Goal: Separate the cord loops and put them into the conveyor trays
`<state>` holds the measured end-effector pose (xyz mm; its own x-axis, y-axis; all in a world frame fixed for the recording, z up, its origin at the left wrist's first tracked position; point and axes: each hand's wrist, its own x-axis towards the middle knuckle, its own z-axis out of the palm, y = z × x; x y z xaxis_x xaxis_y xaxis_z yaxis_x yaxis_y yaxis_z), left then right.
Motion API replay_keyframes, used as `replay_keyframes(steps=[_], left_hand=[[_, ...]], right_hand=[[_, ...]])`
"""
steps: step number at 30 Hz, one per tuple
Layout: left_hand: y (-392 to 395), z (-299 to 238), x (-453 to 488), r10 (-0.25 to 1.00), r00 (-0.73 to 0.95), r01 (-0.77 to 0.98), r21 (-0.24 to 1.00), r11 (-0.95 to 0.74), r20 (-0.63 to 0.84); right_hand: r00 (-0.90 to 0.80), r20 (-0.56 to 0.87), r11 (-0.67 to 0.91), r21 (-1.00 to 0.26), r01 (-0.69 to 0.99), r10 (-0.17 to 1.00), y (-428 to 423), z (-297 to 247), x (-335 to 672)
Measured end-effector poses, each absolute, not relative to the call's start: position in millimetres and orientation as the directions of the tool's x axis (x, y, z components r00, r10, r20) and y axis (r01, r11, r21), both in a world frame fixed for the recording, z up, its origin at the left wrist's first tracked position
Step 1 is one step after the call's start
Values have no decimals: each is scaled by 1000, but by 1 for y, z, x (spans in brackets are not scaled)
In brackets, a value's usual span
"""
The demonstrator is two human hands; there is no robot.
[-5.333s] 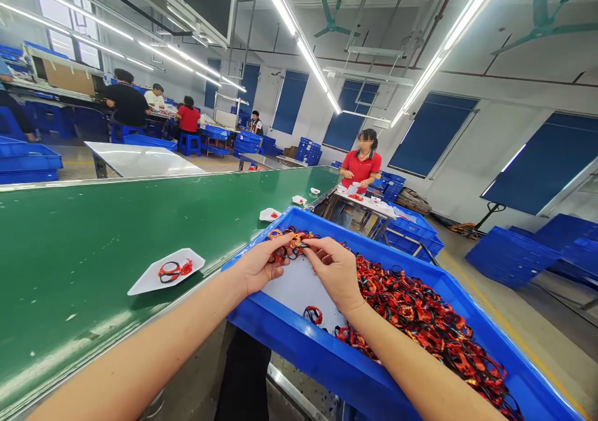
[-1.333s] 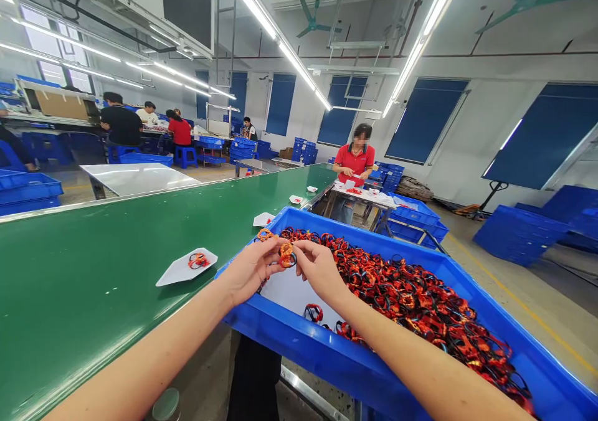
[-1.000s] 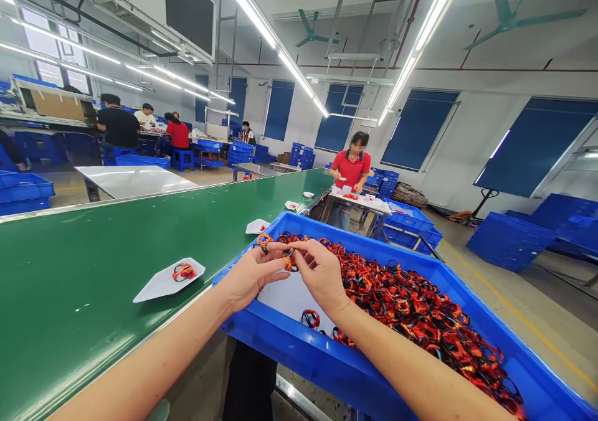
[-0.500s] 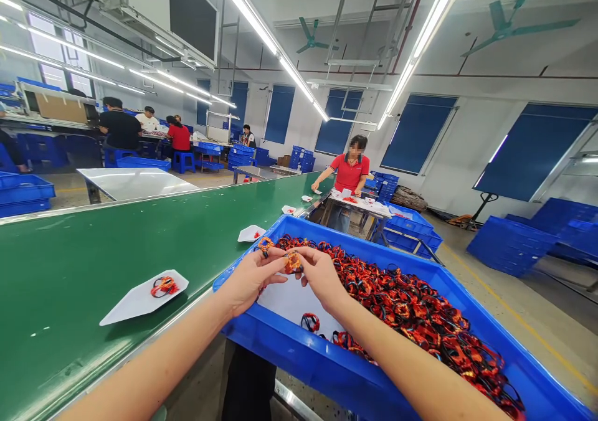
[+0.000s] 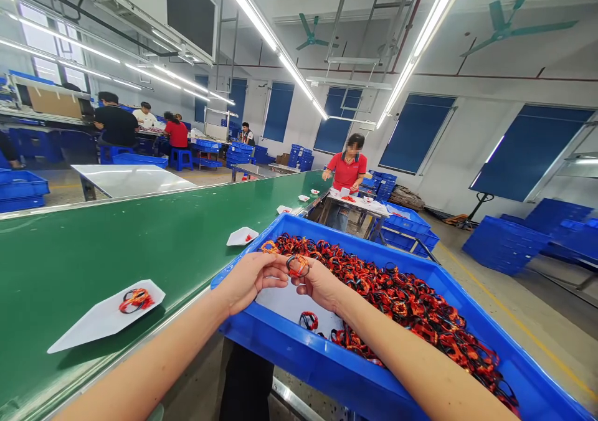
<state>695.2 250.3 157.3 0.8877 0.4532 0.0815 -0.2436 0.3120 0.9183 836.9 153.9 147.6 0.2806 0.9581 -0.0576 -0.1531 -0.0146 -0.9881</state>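
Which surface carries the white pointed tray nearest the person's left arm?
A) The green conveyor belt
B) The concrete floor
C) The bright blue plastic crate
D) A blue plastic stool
A: the white pointed tray, holding an orange-and-black looped bracelet, rests on the green conveyor belt, outside the bright blue plastic crate.

Bottom edge cuts off left forearm point(image 5: 140, 365), right forearm point(image 5: 420, 365), blue crate point(image 5: 299, 368) corner.
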Motion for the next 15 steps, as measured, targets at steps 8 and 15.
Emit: replay_keyframes(steps=[8,15], left_hand=[[249,156,694,452,889,-234,925,298,79],[252,155,695,462,883,-217,947,237,87]], right_hand=[[258,-69,-32,-989,-147,964,154,145,838],[235,-47,-28,-996,-84,971,153,148,837]])
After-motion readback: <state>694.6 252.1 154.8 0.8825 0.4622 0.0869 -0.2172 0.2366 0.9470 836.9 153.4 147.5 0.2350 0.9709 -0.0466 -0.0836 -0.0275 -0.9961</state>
